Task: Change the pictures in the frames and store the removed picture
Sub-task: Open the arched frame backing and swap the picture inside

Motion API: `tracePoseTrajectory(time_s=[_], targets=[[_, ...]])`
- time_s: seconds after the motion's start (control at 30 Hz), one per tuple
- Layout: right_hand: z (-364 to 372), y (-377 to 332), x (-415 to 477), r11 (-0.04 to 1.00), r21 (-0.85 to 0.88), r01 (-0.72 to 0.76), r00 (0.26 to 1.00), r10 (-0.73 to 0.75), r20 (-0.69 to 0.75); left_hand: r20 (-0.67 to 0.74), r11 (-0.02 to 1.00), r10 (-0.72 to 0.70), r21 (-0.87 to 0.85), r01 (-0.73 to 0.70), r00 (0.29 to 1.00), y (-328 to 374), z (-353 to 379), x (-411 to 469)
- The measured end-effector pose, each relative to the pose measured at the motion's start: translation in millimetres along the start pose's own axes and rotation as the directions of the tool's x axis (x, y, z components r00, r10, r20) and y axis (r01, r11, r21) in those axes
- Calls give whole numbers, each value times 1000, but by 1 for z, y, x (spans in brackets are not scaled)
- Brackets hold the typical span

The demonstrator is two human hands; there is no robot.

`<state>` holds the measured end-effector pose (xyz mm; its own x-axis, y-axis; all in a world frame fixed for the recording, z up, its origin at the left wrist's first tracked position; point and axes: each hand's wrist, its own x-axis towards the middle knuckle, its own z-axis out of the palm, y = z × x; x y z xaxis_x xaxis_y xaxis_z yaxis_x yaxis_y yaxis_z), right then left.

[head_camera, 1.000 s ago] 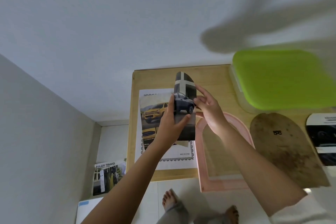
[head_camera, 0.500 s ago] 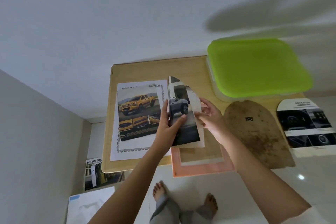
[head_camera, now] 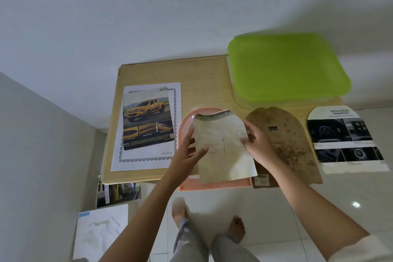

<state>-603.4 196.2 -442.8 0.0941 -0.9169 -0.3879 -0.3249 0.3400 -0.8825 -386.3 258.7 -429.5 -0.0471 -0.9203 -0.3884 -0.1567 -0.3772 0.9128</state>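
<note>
Picture (head_camera: 223,147), arch-cut, pale side up: left hand (head_camera: 187,155) pinches its left edge, right hand (head_camera: 258,147) grips the right edge, over pink frame (head_camera: 214,186) at table (head_camera: 148,72) front. Brown backing board (head_camera: 287,140) just right; green-lidded box (head_camera: 287,70) beyond.

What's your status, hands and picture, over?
Left hand and right hand both hold the picture by its edges. Picture pale side up, over the pink frame. Backing board lies beside, nothing blocking.
</note>
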Motion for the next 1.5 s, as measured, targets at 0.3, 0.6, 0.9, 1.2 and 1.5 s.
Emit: tracePoseTrajectory(time_s=[0.3, 0.6, 0.9, 1.2, 1.5], targets=[[8, 17, -3, 910, -400, 114, 991, -130, -13, -209, 842, 20, 530, 96, 978, -24, 3, 0], [25, 29, -15, 831, -526, 184, 973, -229, -22, -194, 646, 60, 755, 110, 979, -43, -3, -4], [30, 35, -8, 781, -596, 185, 968, -251, -29, -193, 665, 55, 739, 108, 980, -48, 1, 6], [34, 31, 4, 786, -596, 164, 972, -231, -37, -217, 681, 44, 721, 129, 975, -41, -1, 18], [33, 30, 9, 767, -621, 163, 971, -236, -37, -252, 674, 59, 724, 148, 966, -42, 2, 21]])
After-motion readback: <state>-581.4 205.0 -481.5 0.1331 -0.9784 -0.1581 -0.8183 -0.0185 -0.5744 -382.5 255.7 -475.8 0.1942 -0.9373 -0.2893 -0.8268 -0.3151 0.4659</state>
